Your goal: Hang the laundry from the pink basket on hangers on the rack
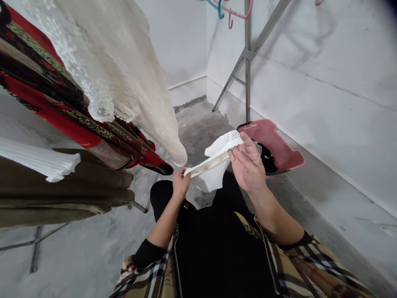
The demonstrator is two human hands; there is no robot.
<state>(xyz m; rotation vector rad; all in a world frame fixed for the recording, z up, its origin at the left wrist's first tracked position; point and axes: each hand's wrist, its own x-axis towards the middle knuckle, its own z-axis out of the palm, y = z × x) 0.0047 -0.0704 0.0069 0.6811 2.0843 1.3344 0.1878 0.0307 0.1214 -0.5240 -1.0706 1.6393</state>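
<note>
Both of my hands hold up a small white cloth garment (pixel 214 161) in front of my body, stretching it between them. My left hand (pixel 181 184) grips its left end. My right hand (pixel 246 163) pinches its upper edge with the fingers spread. Just beyond my right hand, a pink plastic laundry basket (pixel 274 145) stands tilted, with dark clothing (pixel 266 158) inside. My right hand partly hides the basket's near side.
Garments hang on a rack to the left, including a long cream lace piece (pixel 124 70) and a red patterned one (pixel 102 136). A metal drying stand (pixel 247 54) with coloured hangers (pixel 228 10) rises at the back. White walls meet a grey concrete floor (pixel 201 128).
</note>
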